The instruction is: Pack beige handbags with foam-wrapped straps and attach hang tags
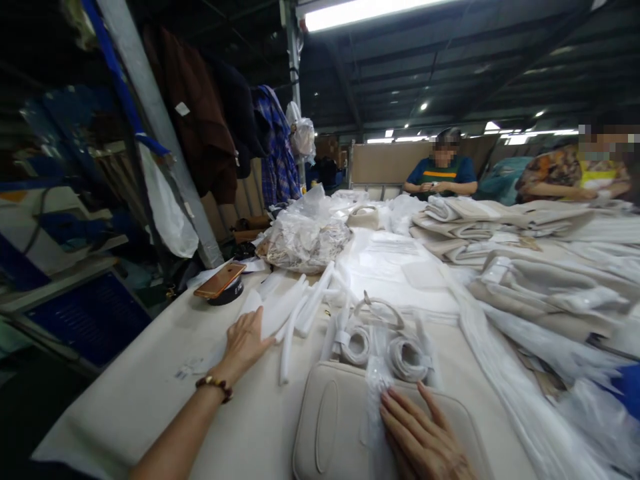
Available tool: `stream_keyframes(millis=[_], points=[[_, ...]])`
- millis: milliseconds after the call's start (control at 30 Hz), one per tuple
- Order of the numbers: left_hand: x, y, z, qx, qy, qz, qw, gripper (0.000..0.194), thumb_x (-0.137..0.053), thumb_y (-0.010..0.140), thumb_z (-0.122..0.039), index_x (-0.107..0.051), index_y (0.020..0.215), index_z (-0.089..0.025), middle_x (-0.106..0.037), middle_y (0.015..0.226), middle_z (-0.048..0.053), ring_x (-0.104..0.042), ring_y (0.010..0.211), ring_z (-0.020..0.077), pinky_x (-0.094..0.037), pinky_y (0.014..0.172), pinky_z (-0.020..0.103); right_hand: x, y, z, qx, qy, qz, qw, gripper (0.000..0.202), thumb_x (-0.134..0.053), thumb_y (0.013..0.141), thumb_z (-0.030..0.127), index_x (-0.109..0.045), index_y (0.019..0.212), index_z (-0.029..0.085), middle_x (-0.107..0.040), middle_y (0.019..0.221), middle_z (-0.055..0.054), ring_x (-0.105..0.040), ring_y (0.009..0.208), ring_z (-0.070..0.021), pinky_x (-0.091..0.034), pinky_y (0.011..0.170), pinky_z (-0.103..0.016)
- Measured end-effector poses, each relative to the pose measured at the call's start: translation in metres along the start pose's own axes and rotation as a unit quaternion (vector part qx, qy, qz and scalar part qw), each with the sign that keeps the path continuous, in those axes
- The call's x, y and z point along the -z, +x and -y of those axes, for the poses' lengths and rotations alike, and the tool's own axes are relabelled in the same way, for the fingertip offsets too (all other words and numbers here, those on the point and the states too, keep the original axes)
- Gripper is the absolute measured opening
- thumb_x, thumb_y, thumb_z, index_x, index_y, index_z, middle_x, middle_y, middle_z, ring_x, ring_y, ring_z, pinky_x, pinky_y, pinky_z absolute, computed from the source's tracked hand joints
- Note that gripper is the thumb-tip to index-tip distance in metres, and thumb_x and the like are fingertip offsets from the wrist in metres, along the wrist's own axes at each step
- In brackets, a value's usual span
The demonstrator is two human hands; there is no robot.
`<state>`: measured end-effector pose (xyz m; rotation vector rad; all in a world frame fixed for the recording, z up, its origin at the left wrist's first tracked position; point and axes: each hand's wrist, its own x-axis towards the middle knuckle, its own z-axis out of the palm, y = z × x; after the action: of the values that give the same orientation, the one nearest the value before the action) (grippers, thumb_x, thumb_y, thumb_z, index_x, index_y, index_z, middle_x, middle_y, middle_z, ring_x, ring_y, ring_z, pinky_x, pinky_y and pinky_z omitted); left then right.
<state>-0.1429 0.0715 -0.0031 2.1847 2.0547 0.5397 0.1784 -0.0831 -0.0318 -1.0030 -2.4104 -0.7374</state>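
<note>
A cream handbag (pixel 345 420) lies on the table in front of me, with an oval outline on its left part. My right hand (pixel 425 433) rests flat on it, fingers stretched out over a strip of clear plastic film (pixel 375 393). Behind the bag's upper edge are two wrapped strap coils (pixel 356 345) and an upright curved handle (pixel 383 303). To the left, my left hand (pixel 247 340) reaches to thin white sheets (pixel 277 310), thumb apart and fingertips at their edge. White foam tubes (pixel 290 340) lie just right of that hand.
A phone (pixel 220 280) lies on a black round object (pixel 227 293) at the left table edge. Crumpled clear plastic (pixel 310 230) is heaped behind. Stacked cream bag pieces (pixel 500 220) fill the right side. Two people sit across the table; a metal post (pixel 155 127) stands left.
</note>
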Motion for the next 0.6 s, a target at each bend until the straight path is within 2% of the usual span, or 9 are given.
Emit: stream_keyframes(millis=[133, 233, 300, 367, 400, 433, 500, 533, 600], points=[[0.008, 0.008, 0.007, 0.041, 0.024, 0.045, 0.998, 0.063, -0.06, 0.066, -0.028, -0.046, 0.121, -0.001, -0.056, 0.113, 0.026, -0.05, 0.11, 0.0425, -0.038, 0.09, 0.058, 0.002, 0.0, 0.001, -0.026, 0.022, 0.025, 0.999, 0.034, -0.047, 0.078, 0.009, -0.062, 0.107, 0.013, -0.067, 0.112, -0.008, -0.062, 0.106, -0.0222, -0.046, 0.098, -0.045], [0.024, 0.002, 0.007, 0.083, 0.022, 0.017, 0.996, 0.067, -0.053, 0.07, -0.032, -0.039, 0.126, 0.002, -0.051, 0.119, 0.027, -0.048, 0.114, 0.0403, -0.038, 0.093, 0.053, -0.001, -0.001, -0.003, -0.019, 0.021, -0.005, 1.0, 0.033, -0.046, 0.078, 0.008, -0.063, 0.105, 0.013, -0.069, 0.108, -0.007, -0.064, 0.102, -0.0198, -0.044, 0.099, -0.04], [0.034, -0.011, 0.0, 0.104, 0.008, -0.001, 0.995, 0.07, -0.051, 0.072, -0.039, -0.037, 0.126, 0.002, -0.05, 0.121, 0.025, -0.049, 0.115, 0.0357, -0.04, 0.095, 0.046, -0.002, -0.001, -0.004, -0.024, 0.025, -0.027, 0.999, 0.032, -0.045, 0.08, 0.008, -0.063, 0.106, 0.014, -0.07, 0.107, -0.005, -0.064, 0.103, -0.0189, -0.043, 0.1, -0.038], [0.04, -0.033, -0.015, 0.087, -0.074, 0.015, 0.993, 0.074, -0.056, 0.068, -0.046, -0.04, 0.126, -0.004, -0.053, 0.121, 0.02, -0.052, 0.113, 0.0301, -0.042, 0.096, 0.039, 0.002, -0.001, -0.003, -0.053, 0.038, -0.071, 0.995, 0.032, -0.044, 0.084, 0.01, -0.061, 0.11, 0.015, -0.07, 0.106, -0.005, -0.063, 0.102, -0.0196, -0.044, 0.097, -0.036], [0.04, -0.047, -0.027, 0.061, -0.172, 0.039, 0.982, 0.076, -0.061, 0.064, -0.047, -0.042, 0.125, -0.007, -0.054, 0.122, 0.017, -0.052, 0.114, 0.029, -0.042, 0.097, 0.037, 0.005, -0.001, -0.001, -0.084, 0.057, -0.098, 0.99, 0.032, -0.044, 0.085, 0.011, -0.06, 0.113, 0.016, -0.07, 0.105, -0.006, -0.063, 0.101, -0.0199, -0.045, 0.095, -0.035], [0.039, -0.061, -0.04, 0.028, -0.287, 0.078, 0.954, 0.076, -0.065, 0.061, -0.048, -0.045, 0.123, -0.01, -0.055, 0.123, 0.016, -0.052, 0.114, 0.0287, -0.042, 0.097, 0.037, 0.009, 0.001, 0.001, -0.131, 0.092, -0.12, 0.98, 0.032, -0.045, 0.086, 0.012, -0.058, 0.115, 0.017, -0.07, 0.104, -0.006, -0.064, 0.099, -0.0196, -0.047, 0.091, -0.033], [0.035, -0.088, -0.068, -0.031, -0.466, 0.164, 0.869, 0.075, -0.069, 0.061, -0.052, -0.048, 0.121, -0.014, -0.059, 0.118, 0.014, -0.056, 0.109, 0.0285, -0.045, 0.094, 0.038, 0.019, 0.004, 0.006, -0.27, 0.212, -0.13, 0.93, 0.03, -0.047, 0.088, 0.017, -0.055, 0.117, 0.02, -0.069, 0.099, -0.007, -0.064, 0.091, -0.018, -0.051, 0.082, -0.029], [0.03, -0.099, -0.082, -0.052, -0.527, 0.209, 0.822, 0.075, -0.072, 0.06, -0.054, -0.049, 0.12, -0.015, -0.061, 0.113, 0.013, -0.059, 0.104, 0.0275, -0.046, 0.091, 0.038, 0.024, 0.007, 0.009, -0.346, 0.292, -0.12, 0.883, 0.028, -0.048, 0.089, 0.023, -0.054, 0.117, 0.021, -0.068, 0.098, -0.007, -0.064, 0.088, -0.0174, -0.052, 0.077, -0.028], [0.017, -0.117, -0.106, -0.069, -0.598, 0.321, 0.731, 0.073, -0.072, 0.059, -0.059, -0.054, 0.116, -0.017, -0.066, 0.1, 0.011, -0.063, 0.091, 0.0256, -0.049, 0.084, 0.038, 0.03, 0.01, 0.014, -0.459, 0.474, -0.098, 0.745, 0.035, -0.05, 0.088, 0.038, -0.051, 0.119, 0.023, -0.065, 0.101, -0.008, -0.064, 0.084, -0.0175, -0.053, 0.069, -0.027]])
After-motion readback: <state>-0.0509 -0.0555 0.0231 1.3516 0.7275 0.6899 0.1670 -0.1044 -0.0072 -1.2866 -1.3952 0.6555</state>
